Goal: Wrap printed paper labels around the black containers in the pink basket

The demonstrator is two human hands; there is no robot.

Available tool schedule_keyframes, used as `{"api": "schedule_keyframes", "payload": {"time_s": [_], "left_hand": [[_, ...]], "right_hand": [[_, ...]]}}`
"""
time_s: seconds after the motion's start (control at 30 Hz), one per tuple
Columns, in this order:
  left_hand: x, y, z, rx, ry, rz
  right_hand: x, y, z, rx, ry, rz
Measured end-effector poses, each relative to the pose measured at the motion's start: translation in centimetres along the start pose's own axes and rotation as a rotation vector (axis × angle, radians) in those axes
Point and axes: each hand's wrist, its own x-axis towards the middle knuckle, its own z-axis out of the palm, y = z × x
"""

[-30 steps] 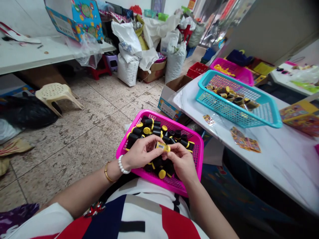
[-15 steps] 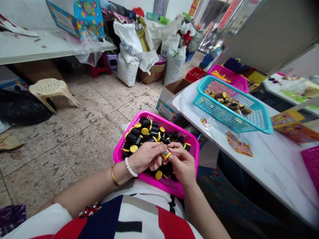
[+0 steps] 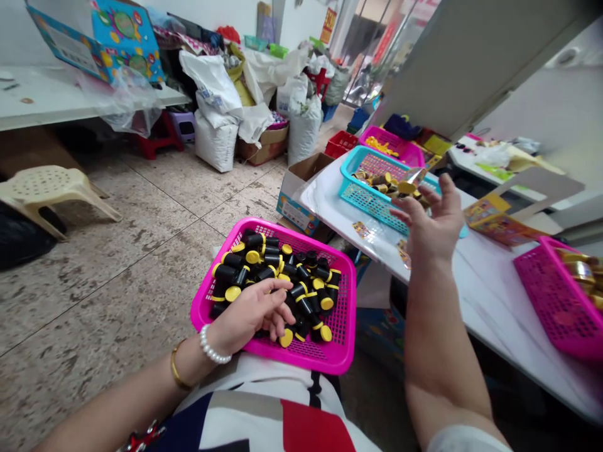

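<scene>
On my lap rests a pink basket (image 3: 346, 314) heaped with small black plastic bottles (image 3: 225, 272) with yellow caps. Over its near side hovers my left hand (image 3: 264, 307), fingers loosely bent and apart, nothing in them. My right hand (image 3: 431, 220) is raised over the near side of a turquoise basket (image 3: 377, 204) on the table, its fingers spread open. Just beyond its fingertips is a small labelled bottle (image 3: 409, 184); whether it is in the air or on the pile I cannot tell. Several gold-brown labelled bottles (image 3: 377, 180) lie in that basket.
A marble-patterned table (image 3: 499, 295) runs along my right, bearing sticker sheets (image 3: 362, 230) and another pink basket (image 3: 541, 295). An open carton (image 3: 299, 198) stands beside it. To the left are a cream plastic stool (image 3: 47, 185) and white sacks (image 3: 217, 138).
My hands have parted from the small labelled bottle they held together over the lap basket. The right has swung to the turquoise basket and opened; the left stays low. The view has turned rightward.
</scene>
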Motion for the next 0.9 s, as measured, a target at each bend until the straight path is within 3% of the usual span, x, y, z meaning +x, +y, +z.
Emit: {"api": "schedule_keyframes", "payload": {"time_s": [0.03,0.1,0.23,0.33,0.43,0.53,0.6,0.67,0.77,0.9], "left_hand": [[-0.3,-0.3,-0.3,0.029,0.002,0.004],[-0.8,-0.8,-0.9,0.077,0.03,0.013],[-1.3,-0.8,-1.9,0.111,0.107,0.027],[-1.4,-0.4,-2.0,0.139,0.15,0.038],[-1.4,-0.5,-1.9,0.158,0.212,0.033],[-0.7,-1.4,-2.0,0.154,0.248,0.036],[-0.2,-2.0,-1.9,0.146,0.255,0.06],[0.1,-2.5,-1.7,0.143,0.256,0.079],[0.1,-3.1,-1.7,0.16,0.261,0.075],[0.1,-3.1,-2.1,0.166,0.282,0.059]], "right_hand": [[0.0,0.5,0.0,-0.063,-0.014,0.002],[-2.7,1.6,0.6,-0.181,-0.145,0.02],[-12.3,3.3,2.8,-0.392,-0.663,0.035],[-15.6,3.0,3.0,-0.506,-0.778,-0.095],[-12.7,2.0,1.5,-0.536,-0.637,-0.183],[-6.1,0.0,-0.6,-0.609,-0.314,-0.271],[-2.0,-1.2,-1.7,-0.676,-0.185,-0.292],[0.4,-1.3,-2.1,-0.732,-0.264,-0.273],[0.8,1.2,-1.6,-0.809,-0.481,-0.199],[-0.7,6.1,-1.1,-0.869,-0.432,-0.092]]}}
